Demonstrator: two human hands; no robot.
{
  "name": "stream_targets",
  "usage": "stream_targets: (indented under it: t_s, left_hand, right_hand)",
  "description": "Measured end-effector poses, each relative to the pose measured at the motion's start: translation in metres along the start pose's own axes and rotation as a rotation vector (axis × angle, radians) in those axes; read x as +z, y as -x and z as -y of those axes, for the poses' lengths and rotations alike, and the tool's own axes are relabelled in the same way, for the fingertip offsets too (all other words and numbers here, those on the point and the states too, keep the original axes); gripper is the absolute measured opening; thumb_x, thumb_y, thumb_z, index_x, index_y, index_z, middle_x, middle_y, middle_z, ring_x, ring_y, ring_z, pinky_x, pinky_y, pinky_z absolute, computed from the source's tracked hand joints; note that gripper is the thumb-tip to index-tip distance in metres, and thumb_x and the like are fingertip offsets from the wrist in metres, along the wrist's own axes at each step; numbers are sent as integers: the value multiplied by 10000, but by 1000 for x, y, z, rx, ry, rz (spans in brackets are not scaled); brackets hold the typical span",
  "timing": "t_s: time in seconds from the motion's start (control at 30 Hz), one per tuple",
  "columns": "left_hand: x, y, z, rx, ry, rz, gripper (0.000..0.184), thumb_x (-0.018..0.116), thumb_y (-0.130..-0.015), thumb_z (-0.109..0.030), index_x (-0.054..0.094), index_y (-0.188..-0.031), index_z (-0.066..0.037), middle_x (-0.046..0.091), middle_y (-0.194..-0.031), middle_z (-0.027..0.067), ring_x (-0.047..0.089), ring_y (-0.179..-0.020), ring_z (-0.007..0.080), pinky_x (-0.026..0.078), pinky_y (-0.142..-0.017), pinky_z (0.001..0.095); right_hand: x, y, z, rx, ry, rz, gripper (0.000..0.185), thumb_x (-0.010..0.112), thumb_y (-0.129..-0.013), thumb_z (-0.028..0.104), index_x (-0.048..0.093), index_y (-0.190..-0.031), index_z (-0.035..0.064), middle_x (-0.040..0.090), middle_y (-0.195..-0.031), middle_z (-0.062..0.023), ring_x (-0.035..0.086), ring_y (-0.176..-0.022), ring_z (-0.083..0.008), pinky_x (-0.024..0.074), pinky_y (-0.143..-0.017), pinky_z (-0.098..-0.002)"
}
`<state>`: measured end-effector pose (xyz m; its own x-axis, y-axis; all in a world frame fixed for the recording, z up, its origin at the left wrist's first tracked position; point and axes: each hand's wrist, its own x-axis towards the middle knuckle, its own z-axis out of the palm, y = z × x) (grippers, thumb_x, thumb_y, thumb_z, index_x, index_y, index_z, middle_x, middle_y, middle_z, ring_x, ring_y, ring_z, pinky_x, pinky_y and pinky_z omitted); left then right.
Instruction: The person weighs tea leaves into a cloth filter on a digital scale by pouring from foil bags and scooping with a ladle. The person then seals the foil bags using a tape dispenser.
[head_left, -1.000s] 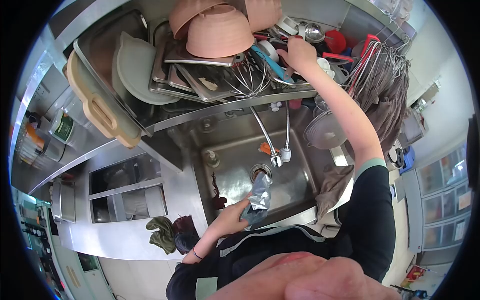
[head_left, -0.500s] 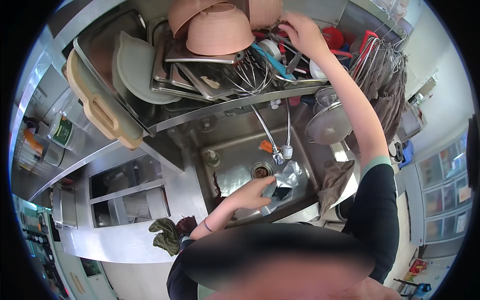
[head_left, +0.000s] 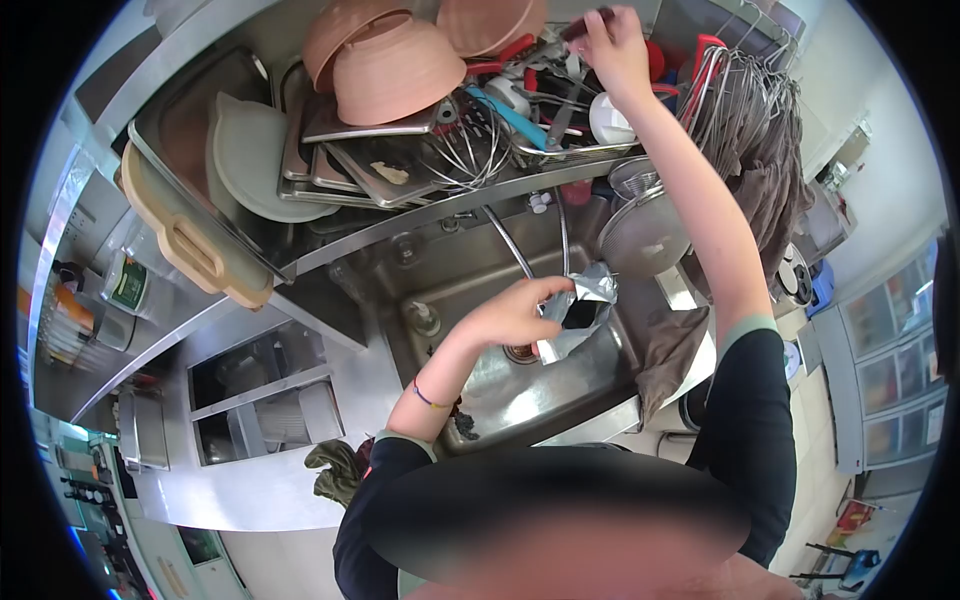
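Over the sink (head_left: 600,375), my left hand (head_left: 512,315) grips a silvery, partly clear bag (head_left: 592,292) with something dark inside. The bag hangs in front of the faucet hoses and partly hides the drain. My right hand (head_left: 615,55) is reached up over the shelf of utensils, fingers closed around a dark brown, elongated object (head_left: 588,24) whose kind I cannot make out. Below that hand lie red-handled tools (head_left: 503,56), a blue-handled tool (head_left: 508,117) and a wire whisk (head_left: 478,150) in and beside a rack.
Pinkish bowls (head_left: 398,75) sit stacked on metal trays (head_left: 370,122). A cutting board (head_left: 190,235) leans at the left. Mesh strainers (head_left: 650,235) and many wire whisks (head_left: 745,95) hang at the right. Brown cloth (head_left: 672,350) drapes over the sink's right edge.
My left hand has moved forward and up over the sink with the bag. My right hand has risen from among the utensils and now shows a dark object in its fingers.
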<state>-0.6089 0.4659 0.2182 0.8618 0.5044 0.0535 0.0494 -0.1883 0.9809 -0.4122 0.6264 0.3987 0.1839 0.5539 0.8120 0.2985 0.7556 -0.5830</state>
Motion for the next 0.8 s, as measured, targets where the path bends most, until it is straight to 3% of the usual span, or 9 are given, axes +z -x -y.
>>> stream_targets:
  t_s: [0.1, 0.2, 0.3, 0.4, 0.5, 0.53, 0.63, 0.73, 0.8]
  left_hand:
    - [-7, -12, -17, -143, 97, 89, 559, 509, -692, 40, 481, -1251, 44, 609, -980, 91, 592, -637, 94, 505, -530, 248]
    - [-8, -21, -18, -97, 73, 134, 560, 505, -700, 47, 472, -1258, 50, 614, -998, 97, 598, -594, 103, 511, -504, 246]
    - [-8, -23, -18, -134, 71, 206, 548, 505, -708, 45, 470, -1255, 51, 608, -1010, 99, 601, -601, 104, 512, -507, 244]
    - [-8, -22, -15, -146, 74, 268, 535, 507, -711, 42, 473, -1245, 50, 594, -1028, 94, 602, -603, 101, 511, -503, 244]
    - [-7, -23, -3, -174, 28, 324, 531, 519, -709, 31, 470, -1237, 59, 580, -1053, 89, 606, -598, 103, 506, -497, 243]
    - [-6, -24, 3, -192, 10, 350, 532, 525, -708, 26, 467, -1235, 63, 575, -1062, 87, 608, -595, 105, 504, -495, 242]
    - [5, -24, 3, -218, -29, 365, 543, 566, -703, -11, 469, -1232, 66, 568, -1089, 109, 614, -588, 110, 501, -495, 249]
    - [23, -24, 0, -166, -109, 314, 556, 608, -698, -67, 480, -1226, 51, 572, -1087, 151, 621, -574, 128, 503, -512, 267]
    - [38, -25, -23, -162, -128, 336, 556, 614, -693, -73, 481, -1218, 52, 572, -1068, 170, 623, -569, 154, 506, -522, 275]
  right_hand:
    - [6, -57, -57, 461, -41, -128, 323, 645, -850, 287, 655, -953, -18, 667, -823, -140, 649, -750, -206, 495, -616, -338]
    - [16, -83, -99, 279, 599, -442, 228, 586, -860, 166, 645, -945, -37, 668, -846, -197, 655, -798, -259, 503, -626, -409]
    - [9, -85, -108, 523, 238, -482, 215, 544, -850, 107, 626, -959, -60, 664, -906, -223, 653, -835, -277, 506, -637, -434]
    - [-8, -85, -116, 579, 111, -464, 239, 520, -851, 120, 624, -964, -63, 651, -979, -242, 650, -845, -263, 503, -637, -430]
    - [-33, -108, -158, 343, 689, -49, 254, 478, -874, 130, 628, -977, -48, 646, -958, -208, 637, -809, -257, 500, -630, -400]
    - [-13, -74, -48, 563, -193, -305, 275, 471, -922, 187, 633, -942, -35, 613, -829, -121, 591, -715, -218, 479, -586, -362]
    - [-14, -37, 4, 287, -252, -258, 329, 487, -961, 289, 584, -777, 35, 482, -668, -20, 484, -574, -144, 392, -494, -290]
    - [-40, -6, 28, 47, -397, -116, 458, 470, -984, 383, 320, -621, 148, 266, -557, 47, 293, -454, -77, 210, -431, -237]
    - [-66, 15, 55, -78, -461, -162, 477, 416, -1000, 396, 303, -615, 138, 247, -543, 37, 293, -443, -84, 215, -420, -237]
